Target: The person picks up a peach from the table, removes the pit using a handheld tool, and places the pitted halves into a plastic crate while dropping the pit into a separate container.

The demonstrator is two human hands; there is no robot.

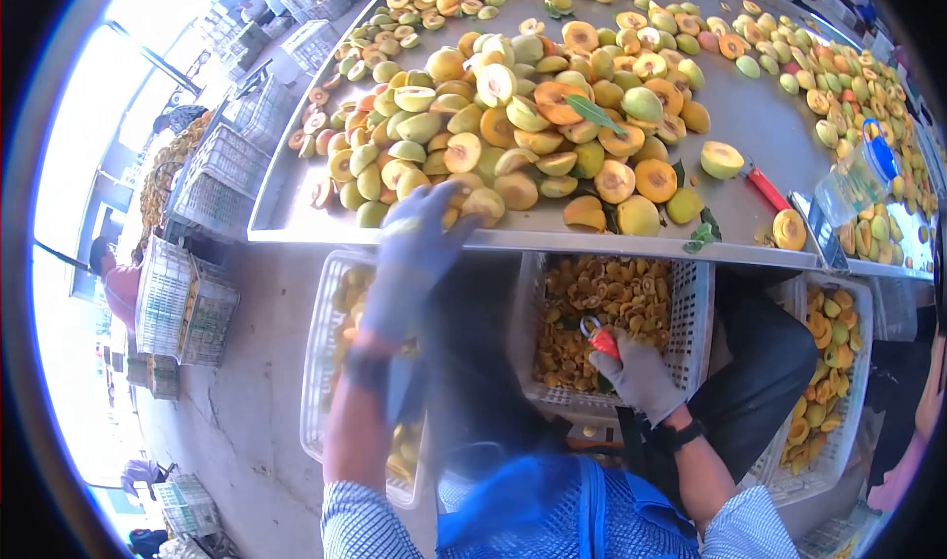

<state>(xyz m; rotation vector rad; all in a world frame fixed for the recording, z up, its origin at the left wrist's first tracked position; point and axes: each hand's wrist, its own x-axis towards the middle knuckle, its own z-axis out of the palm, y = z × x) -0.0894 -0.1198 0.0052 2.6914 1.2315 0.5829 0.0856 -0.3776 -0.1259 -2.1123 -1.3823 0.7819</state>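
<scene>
My left hand, in a grey glove, reaches over the near edge of the metal table, its fingers stretched apart against the pile of halved peaches. It is slightly blurred, and no fruit shows clearly within its grip. Lower down, my gloved right hand is closed around a red-handled pitting tool with a metal loop at its tip. That tool points up over a crate of small brownish-orange pieces between my knees. The pile mixes green-yellow skins with orange cut faces, and some stones show.
A second red-handled tool, a phone and a blue-capped clear bottle lie on the metal table. Crates of fruit stand at my left and right. Stacked crates and other people are farther left.
</scene>
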